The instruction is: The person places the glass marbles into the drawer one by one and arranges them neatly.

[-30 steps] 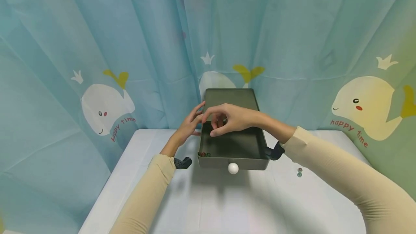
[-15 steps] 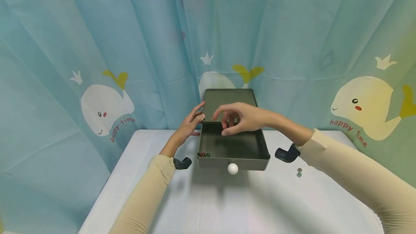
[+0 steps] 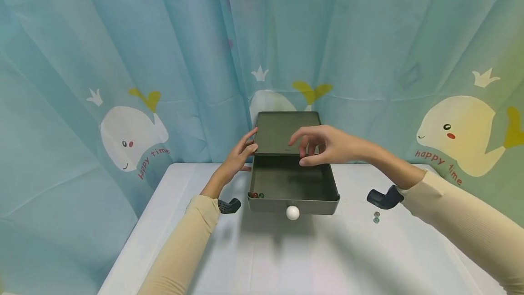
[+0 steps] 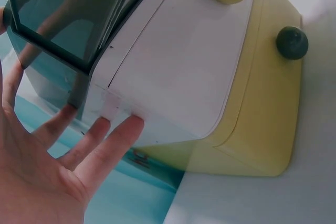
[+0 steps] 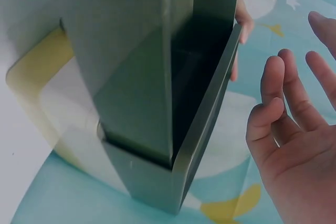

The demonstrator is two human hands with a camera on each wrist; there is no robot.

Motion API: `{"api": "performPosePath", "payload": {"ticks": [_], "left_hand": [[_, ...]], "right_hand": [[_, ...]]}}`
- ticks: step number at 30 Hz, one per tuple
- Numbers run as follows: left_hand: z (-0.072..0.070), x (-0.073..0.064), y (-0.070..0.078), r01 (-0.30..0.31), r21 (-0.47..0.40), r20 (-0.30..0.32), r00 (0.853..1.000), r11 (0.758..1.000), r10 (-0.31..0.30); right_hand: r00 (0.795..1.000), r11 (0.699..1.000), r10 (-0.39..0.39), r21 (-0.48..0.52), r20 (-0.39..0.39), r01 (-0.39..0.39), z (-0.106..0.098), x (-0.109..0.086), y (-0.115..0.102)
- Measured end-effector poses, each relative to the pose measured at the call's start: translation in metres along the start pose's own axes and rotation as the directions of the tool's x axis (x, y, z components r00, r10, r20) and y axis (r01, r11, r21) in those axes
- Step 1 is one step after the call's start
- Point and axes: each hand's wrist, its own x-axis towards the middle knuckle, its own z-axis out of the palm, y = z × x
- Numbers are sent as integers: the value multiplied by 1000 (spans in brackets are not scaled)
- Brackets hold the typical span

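Observation:
A small drawer cabinet has a dark green top tier (image 3: pixel 278 131) with its drawer (image 3: pixel 315 207) pulled out; a white knob (image 3: pixel 292 213) is on the drawer front. In the drawer's front left corner lie a red marble (image 3: pixel 255 195) and a green marble (image 3: pixel 261 195). My left hand (image 3: pixel 235 159) rests against the cabinet's left side. The left wrist view shows its fingers extended, some fingertips touching the white tier (image 4: pixel 173 66). Over the right part of the cabinet hovers my right hand (image 3: pixel 333 144), fingers loosely bent, with nothing visible between them.
Two small marbles (image 3: pixel 376 220) lie on the white table (image 3: pixel 352 249), right of the drawer. Below the white tier is a yellow tier (image 4: pixel 262 103) with a dark green knob (image 4: pixel 292 42). A whale-print curtain (image 3: pixel 196 58) hangs behind the table.
My right hand has moved right, from above the drawer's left side toward its right side, and its fingers have spread a little. The left hand stays in place.

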Motion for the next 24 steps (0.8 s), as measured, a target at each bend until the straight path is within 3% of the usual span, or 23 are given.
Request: {"api": "performPosePath", "payload": {"ticks": [16, 24], "left_hand": [[0, 2, -3, 5, -10, -6, 1000, 1000, -5], [0, 2, -2, 2, -5, -9, 1000, 1000, -2]], "right_hand": [[989, 998, 65, -16, -136, -68, -20, -52, 18], [979, 999, 42, -21, -200, -47, -25, -82, 35]]}}
